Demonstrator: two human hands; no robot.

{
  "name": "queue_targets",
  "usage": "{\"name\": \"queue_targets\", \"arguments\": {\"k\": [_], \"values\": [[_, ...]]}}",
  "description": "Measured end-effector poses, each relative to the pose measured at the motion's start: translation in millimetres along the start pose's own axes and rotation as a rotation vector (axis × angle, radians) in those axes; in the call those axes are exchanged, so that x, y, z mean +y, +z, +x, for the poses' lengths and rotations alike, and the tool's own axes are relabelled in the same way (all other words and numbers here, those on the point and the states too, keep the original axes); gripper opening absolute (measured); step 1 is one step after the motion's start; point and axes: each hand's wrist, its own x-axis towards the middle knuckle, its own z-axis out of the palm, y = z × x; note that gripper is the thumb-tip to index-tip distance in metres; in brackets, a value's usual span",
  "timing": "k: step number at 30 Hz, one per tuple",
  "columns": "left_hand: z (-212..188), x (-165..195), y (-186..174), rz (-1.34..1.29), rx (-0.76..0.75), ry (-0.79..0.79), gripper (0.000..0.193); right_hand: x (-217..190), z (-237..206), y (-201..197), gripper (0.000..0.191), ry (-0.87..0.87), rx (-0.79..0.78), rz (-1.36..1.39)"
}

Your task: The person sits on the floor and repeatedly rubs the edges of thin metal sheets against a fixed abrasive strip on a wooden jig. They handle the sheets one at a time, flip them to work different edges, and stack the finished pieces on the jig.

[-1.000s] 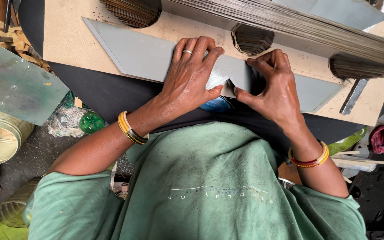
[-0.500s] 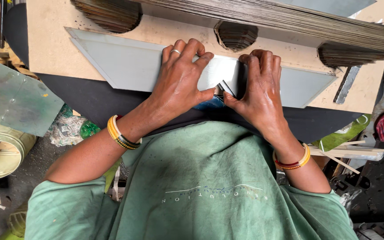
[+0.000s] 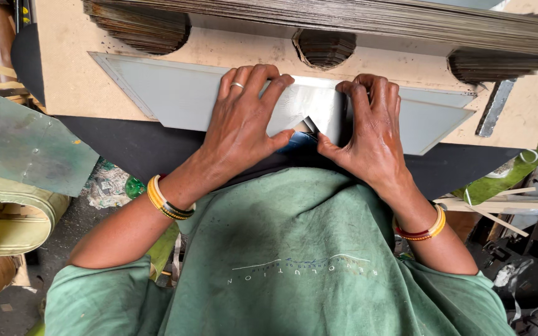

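A long grey card sheet (image 3: 169, 93) with slanted ends lies across a tan work board (image 3: 70, 56). My left hand (image 3: 244, 121) presses flat on its middle, fingers spread, a ring on one finger. My right hand (image 3: 372, 127) presses the sheet just to the right, fingers curled over a fold line, thumb at the near edge. Between the thumbs a small dark gap (image 3: 307, 126) shows in the sheet's near edge. Both wrists wear yellow bangles.
A thick stack of cut card sheets (image 3: 368, 18) with rounded notches runs along the board's far side. A metal strip (image 3: 493, 107) lies at the right. A greenish sheet (image 3: 20, 146) and rolled material sit at the left; sticks and scraps at the right.
The hands have drawn together and shifted toward the far edge of the sheet; the right hand now lies flatter over the fold. The view has moved closer.
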Motion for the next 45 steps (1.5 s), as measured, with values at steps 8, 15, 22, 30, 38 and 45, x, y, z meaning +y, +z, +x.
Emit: {"name": "queue_targets", "arguments": {"k": [8, 15, 22, 30, 38, 45], "values": [[-15, 15, -9, 0.62, 0.185, 0.347, 0.043, -7, -21, -9, 0.048, -0.187, 0.257, -0.409], [-8, 9, -9, 0.663, 0.134, 0.424, 0.02, 40, -39, -55, 0.038, -0.117, 0.107, -0.212], [32, 32, -1, 0.633, 0.234, 0.42, 0.015, 153, -84, -128, 0.015, -0.08, 0.271, -0.499], [84, 65, 1, 0.767, 0.383, 0.427, 0.022, 258, -86, -127, 0.018, -0.008, 0.49, -0.58], [102, 64, 21, 0.67, 0.38, 0.389, 0.019, 262, -93, -121, 0.019, 0.029, 0.481, -0.581], [90, 60, 25, 0.687, 0.382, 0.38, 0.024, 259, -91, -129, 0.016, 0.003, 0.474, -0.573]]}}
